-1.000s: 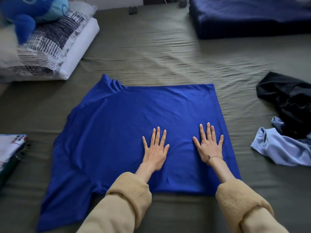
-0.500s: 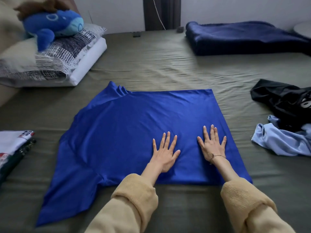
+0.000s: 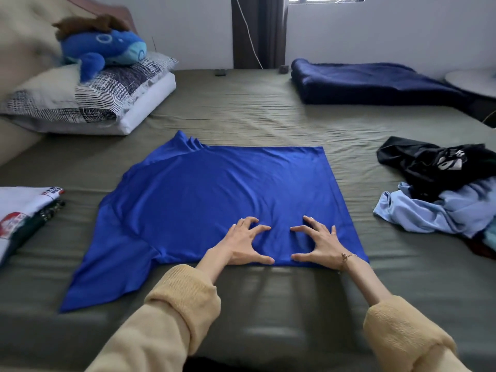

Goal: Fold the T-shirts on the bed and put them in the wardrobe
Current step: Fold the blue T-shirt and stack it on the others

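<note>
Over at nine o'clock a small stack of folded shirts (image 3: 18,213) (white on top, something dark beneath) sits at the edge of the bed (image 3: 241,108), and up toward ten o'clock two pillows (image 3: 88,100) are piled with a blue plush toy (image 3: 104,51) lying across them. In the middle the blue T-shirt (image 3: 209,200) is spread flat on the olive sheet, its near sleeve trailing out toward seven o'clock and its far sleeve bunched at eleven o'clock, the right side ending in a straight edge. The person's left hand (image 3: 241,244) rests on the shirt just inside its near hem, at six o'clock, fingers spread and arched like a claw, tips pressing the cloth, thumb along the hem; it grasps nothing that I can see. Just beside it the right hand (image 3: 320,244), a thin bracelet (image 3: 347,256) at the wrist, mirrors it, fingers likewise bent and fingertips on the fabric. Both sleeves are tan. At one o'clock a navy blanket (image 3: 370,81) lies folded; at three o'clock a black garment (image 3: 434,162) is heaped on a light blue shirt (image 3: 429,213).
</note>
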`<action>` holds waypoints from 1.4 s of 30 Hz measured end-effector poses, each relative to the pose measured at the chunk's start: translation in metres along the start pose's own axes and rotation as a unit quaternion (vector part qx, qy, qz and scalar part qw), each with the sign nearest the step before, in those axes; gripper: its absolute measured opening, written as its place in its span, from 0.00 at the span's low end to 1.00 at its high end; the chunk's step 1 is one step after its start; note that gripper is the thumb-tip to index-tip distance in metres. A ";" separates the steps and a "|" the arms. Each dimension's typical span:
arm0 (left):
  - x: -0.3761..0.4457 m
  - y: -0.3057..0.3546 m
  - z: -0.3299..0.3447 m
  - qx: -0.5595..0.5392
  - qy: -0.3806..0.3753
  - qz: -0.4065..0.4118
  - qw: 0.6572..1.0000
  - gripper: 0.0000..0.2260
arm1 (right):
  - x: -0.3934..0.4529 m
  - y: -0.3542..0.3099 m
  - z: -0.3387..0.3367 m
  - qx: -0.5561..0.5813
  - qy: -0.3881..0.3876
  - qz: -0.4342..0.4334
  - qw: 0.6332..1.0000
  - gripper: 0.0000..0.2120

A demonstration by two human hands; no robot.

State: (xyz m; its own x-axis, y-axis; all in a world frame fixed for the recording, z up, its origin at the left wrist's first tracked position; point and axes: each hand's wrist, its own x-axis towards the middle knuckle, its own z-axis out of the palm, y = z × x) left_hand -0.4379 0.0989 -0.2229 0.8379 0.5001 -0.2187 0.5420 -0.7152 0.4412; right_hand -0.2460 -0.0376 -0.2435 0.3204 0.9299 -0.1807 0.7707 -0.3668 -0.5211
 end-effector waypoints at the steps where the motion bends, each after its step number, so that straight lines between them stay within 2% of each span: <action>1: -0.003 0.001 -0.001 0.007 0.002 0.002 1.000 0.37 | -0.003 -0.001 0.000 0.000 -0.009 -0.007 1.000 0.32; 6: -0.005 0.007 -0.007 0.073 0.003 0.023 0.997 0.28 | -0.010 -0.009 -0.006 -0.059 -0.042 -0.029 0.997 0.28; 9: 0.000 0.011 -0.012 0.166 0.011 0.039 0.985 0.20 | -0.006 -0.014 -0.011 -0.144 0.028 -0.055 0.988 0.19; 13: 0.017 0.006 -0.020 0.191 0.070 -0.012 0.979 0.13 | 0.013 -0.010 -0.020 -0.216 0.136 0.035 0.966 0.11; 18: 0.055 -0.007 -0.042 0.162 0.118 -0.080 0.976 0.10 | 0.046 0.010 -0.041 -0.174 0.222 0.144 0.948 0.09; 25: 0.113 -0.018 -0.051 0.071 0.155 -0.114 0.979 0.03 | 0.094 0.032 -0.068 0.065 0.260 0.273 0.924 0.11; 30: 0.146 -0.021 -0.043 0.053 0.212 -0.096 0.971 0.09 | 0.111 0.042 -0.068 0.057 0.281 0.338 0.897 0.12; 34: 0.160 -0.020 -0.033 0.069 0.236 -0.089 0.965 0.08 | 0.115 0.037 -0.057 -0.010 0.321 0.338 0.885 0.12; 36: 0.161 -0.019 -0.030 0.074 0.241 -0.083 0.964 0.09 | 0.113 0.032 -0.053 -0.105 0.332 0.323 0.880 0.13; 38: 0.160 -0.018 -0.028 0.075 0.247 -0.077 0.963 0.10 | 0.113 0.026 -0.050 -0.206 0.350 0.270 0.873 0.10; 40: 0.156 -0.019 -0.027 0.076 0.252 -0.074 0.962 0.11 | 0.115 0.018 -0.045 -0.250 0.316 0.230 0.886 0.06; 42: 0.149 -0.024 -0.027 0.087 0.248 -0.074 0.962 0.13 | 0.120 0.007 -0.035 -0.232 0.255 0.183 0.921 0.07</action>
State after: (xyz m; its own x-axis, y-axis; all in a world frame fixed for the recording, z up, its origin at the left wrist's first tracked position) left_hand -0.3275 0.2038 -0.2422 0.6407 0.7432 0.1929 0.6918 -0.6677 0.2749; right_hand -0.1824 0.0704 -0.2395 0.7314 0.6510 0.2032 0.6738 -0.7357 -0.0687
